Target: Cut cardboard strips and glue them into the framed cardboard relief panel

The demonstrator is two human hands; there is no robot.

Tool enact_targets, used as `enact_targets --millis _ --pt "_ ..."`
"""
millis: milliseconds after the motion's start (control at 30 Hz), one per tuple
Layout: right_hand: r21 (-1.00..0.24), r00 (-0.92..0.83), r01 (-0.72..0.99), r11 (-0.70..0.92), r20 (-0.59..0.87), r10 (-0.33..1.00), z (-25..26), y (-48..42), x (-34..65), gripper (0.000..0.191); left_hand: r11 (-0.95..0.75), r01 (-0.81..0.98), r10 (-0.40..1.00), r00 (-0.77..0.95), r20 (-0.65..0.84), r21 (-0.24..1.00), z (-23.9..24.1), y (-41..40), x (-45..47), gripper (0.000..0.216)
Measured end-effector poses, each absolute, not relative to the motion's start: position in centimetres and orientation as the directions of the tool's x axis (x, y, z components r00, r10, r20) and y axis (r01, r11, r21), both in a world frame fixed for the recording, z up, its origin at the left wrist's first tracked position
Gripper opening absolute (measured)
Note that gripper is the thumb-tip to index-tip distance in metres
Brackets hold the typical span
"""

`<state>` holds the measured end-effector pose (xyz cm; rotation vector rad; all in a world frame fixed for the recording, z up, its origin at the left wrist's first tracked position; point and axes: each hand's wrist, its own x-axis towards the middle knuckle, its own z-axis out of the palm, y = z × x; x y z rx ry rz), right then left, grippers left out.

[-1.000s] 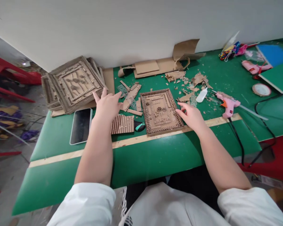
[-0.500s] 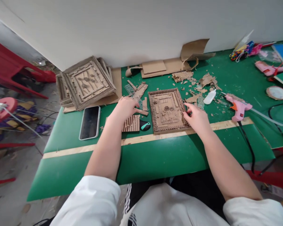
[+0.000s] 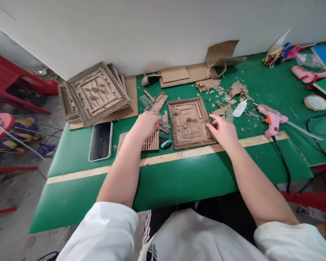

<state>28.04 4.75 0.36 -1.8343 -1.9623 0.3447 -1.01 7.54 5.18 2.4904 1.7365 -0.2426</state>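
Note:
My left hand (image 3: 147, 125) is closed, with a short cardboard strip (image 3: 163, 129) at its fingertips, above the table's loose pieces. Under that wrist lies a piece of corrugated cardboard (image 3: 151, 142), partly covered by my forearm. A teal and black handle (image 3: 165, 144) shows beside it; the rest of that tool is hidden. My right hand (image 3: 223, 130) has its thumb and fingers at the right wall of a square cardboard tray (image 3: 180, 135). Ridged cardboard walls border the tray, and small cardboard pieces form a pattern inside.
A phone (image 3: 100, 140) and stacked cardboard panels (image 3: 97, 92) are on the left. Torn cardboard scraps (image 3: 237, 90), a white bottle (image 3: 239, 108) and a pink glue gun (image 3: 273, 119) lie right. Flat cardboard (image 3: 175, 74) sits by the wall; a tape roll (image 3: 316, 103) is far right.
My left hand has turned slightly, and the strip at its fingertips now tilts more steeply. My right hand stays by the tray's right wall. The whole view has shifted a little.

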Motion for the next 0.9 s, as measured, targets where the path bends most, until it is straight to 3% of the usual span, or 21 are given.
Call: enact_targets --millis 200,467,700,800,900 --pt "-0.473 -0.007 0.878 0.072 0.137 0.990 0.7 4.4 27.9 0.042 -0.374 0.927 0.902 0.362 -0.236 -0.008 5.6 7.7 -1.1 0.006" --pt "-0.603 0.059 0.797 0.035 0.135 0.989 0.8 4.6 28.5 0.038 -0.407 0.913 0.894 0.394 -0.212 -0.020 5.0 7.8 -1.4 0.017" --pt "-0.736 0.336 0.675 -0.056 0.238 0.911 0.3 6.1 32.6 0.037 -0.363 0.931 0.916 0.364 -0.166 0.036 7.4 7.1 -1.5 0.022" --pt "-0.674 0.327 0.737 -0.050 0.291 0.899 0.0 6.7 34.0 0.036 -0.269 0.955 0.949 0.286 -0.137 0.128 8.0 6.9 -1.9 0.023" --pt "-0.518 0.166 0.854 0.043 0.350 0.922 -0.2 7.1 33.9 0.029 -0.192 0.970 0.965 0.214 -0.151 0.149 8.2 6.9 -2.1 0.022"
